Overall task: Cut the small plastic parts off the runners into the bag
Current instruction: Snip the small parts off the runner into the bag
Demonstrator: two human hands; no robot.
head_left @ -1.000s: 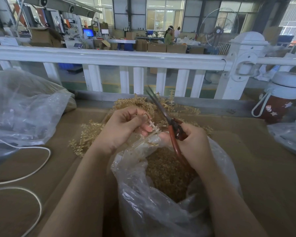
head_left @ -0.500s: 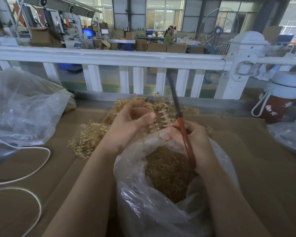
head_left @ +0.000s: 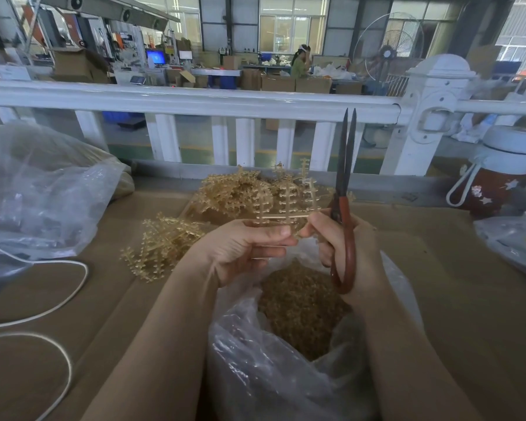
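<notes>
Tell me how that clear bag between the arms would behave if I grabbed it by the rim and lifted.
The bag is thin, crinkled film, so it would probably go floppy and collapse at the rim. The mound of cut parts inside likely makes it bottom-heavy and saggy. Its glossy plastic may feel slippery, so gather a fistful.

The runner (head_left: pixel 286 208) is a pale amber plastic tree, held upright above the bag (head_left: pixel 286 375), small parts lined along its branches. More runners sit in a tangled heap (head_left: pixel 240 192) on the far side of the bench, plus a smaller clump (head_left: pixel 164 241) off to the left. The bag is clear plastic, mouth open, near the middle, already holding a deep pile of loose amber parts (head_left: pixel 298 308). The scissors (head_left: pixel 345 208) have red handles and dark blades pointing straight up, almost closed.
</notes>
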